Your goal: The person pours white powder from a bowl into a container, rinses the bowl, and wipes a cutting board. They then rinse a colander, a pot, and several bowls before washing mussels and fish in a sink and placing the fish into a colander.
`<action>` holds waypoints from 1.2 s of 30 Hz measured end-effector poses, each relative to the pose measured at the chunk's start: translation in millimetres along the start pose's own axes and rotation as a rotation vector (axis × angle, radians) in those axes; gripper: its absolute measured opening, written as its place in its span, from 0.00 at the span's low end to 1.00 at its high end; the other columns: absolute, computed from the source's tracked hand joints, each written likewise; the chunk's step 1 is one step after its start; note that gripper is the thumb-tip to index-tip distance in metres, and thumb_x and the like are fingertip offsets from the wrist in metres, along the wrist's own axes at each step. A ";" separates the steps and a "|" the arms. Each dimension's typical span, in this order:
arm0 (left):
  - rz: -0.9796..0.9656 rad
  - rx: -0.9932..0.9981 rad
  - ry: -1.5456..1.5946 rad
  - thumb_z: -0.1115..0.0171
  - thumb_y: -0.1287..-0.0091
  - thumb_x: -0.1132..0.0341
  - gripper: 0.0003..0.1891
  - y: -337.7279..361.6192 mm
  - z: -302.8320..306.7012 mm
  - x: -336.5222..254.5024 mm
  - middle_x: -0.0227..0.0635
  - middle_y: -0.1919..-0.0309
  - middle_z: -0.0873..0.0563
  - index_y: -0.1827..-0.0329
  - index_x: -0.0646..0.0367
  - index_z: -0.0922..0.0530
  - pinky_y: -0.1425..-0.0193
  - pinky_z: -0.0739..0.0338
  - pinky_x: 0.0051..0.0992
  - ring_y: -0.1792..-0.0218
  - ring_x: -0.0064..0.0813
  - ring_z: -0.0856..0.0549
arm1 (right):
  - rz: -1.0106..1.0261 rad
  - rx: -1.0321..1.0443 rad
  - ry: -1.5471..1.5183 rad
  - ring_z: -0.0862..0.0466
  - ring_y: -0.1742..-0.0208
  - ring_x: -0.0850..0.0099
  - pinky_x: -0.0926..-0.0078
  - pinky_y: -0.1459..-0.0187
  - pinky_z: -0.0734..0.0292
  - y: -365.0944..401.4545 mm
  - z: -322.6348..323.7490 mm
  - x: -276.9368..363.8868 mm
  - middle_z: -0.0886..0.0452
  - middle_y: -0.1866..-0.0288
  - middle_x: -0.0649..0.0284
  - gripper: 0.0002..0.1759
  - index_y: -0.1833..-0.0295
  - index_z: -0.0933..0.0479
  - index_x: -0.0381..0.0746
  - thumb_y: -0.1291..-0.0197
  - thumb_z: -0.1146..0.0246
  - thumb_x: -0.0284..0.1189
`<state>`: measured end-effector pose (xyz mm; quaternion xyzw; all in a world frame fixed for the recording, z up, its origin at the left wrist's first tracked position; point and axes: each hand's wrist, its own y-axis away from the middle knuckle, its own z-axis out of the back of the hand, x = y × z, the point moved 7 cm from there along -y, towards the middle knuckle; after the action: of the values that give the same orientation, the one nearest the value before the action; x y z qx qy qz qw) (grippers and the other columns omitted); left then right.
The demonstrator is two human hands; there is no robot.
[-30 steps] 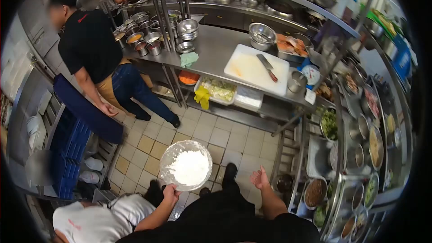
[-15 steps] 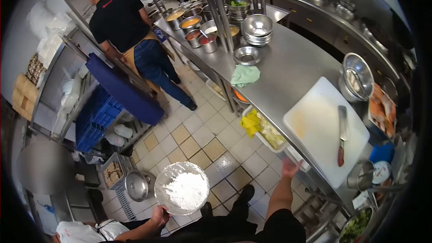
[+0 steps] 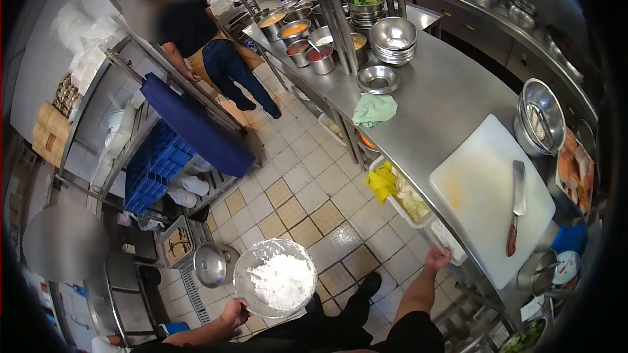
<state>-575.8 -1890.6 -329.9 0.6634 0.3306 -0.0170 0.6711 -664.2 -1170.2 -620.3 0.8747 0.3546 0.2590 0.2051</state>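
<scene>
My left hand [image 3: 234,312] is closed on the rim of a clear bowl [image 3: 239,274], tilted in front of my body. A heap of white powder [image 3: 282,281] lies inside it, and powder coats the wall. At the lower right, my right hand [image 3: 437,259] has its fingers closed at the near edge of a white container [image 3: 451,246] under the steel table's edge. White contents show in that container; the fingertips are partly hidden. Next to it is a white tub [image 3: 424,220] of pale cut vegetables, with a yellow cloth [image 3: 382,183] over its corner.
A white cutting board [image 3: 468,189] with a cleaver [image 3: 518,189] lies on the steel table [image 3: 451,85]. Metal bowls [image 3: 394,36] and sauce pots stand farther back. A lidded pot [image 3: 210,265] is on the floor at left. Another person [image 3: 222,59] stands in the aisle by the shelves.
My right hand has moved from open beside the table to the white container's edge. The container shows more from under the table. The person in the aisle has moved farther away.
</scene>
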 end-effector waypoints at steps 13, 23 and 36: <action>-0.326 0.142 0.005 0.50 0.51 0.79 0.11 -16.4 92.3 -4.4 0.39 0.71 0.23 0.64 0.65 0.28 0.82 0.30 0.36 0.76 0.36 0.22 | -0.204 -0.066 0.197 0.30 0.39 0.52 0.44 0.44 0.30 358.0 172.4 62.2 0.28 0.37 0.59 0.37 0.35 0.32 0.43 0.55 0.39 0.38; -0.935 -0.061 -0.520 0.46 0.40 0.72 0.10 103.9 7.9 -165.8 0.37 0.72 0.16 0.61 0.69 0.20 0.74 0.26 0.29 0.75 0.27 0.19 | -0.434 0.311 0.271 0.28 0.34 0.47 0.37 0.44 0.27 522.0 14.9 -2.1 0.29 0.33 0.51 0.35 0.31 0.36 0.38 0.45 0.46 0.39; -1.539 -0.395 -0.874 0.44 0.44 0.66 0.12 289.4 -176.8 -285.7 0.57 0.70 0.16 0.67 0.67 0.18 0.56 0.21 0.43 0.64 0.55 0.14 | -0.441 0.327 0.511 0.24 0.48 0.53 0.42 0.55 0.26 504.4 -199.6 -135.9 0.26 0.48 0.56 0.26 0.45 0.29 0.42 0.51 0.37 0.37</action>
<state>-739.8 -1815.5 75.2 0.0665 0.3953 -0.6540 0.6416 -607.8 -1569.1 -232.4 0.7058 0.6107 0.3586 0.0185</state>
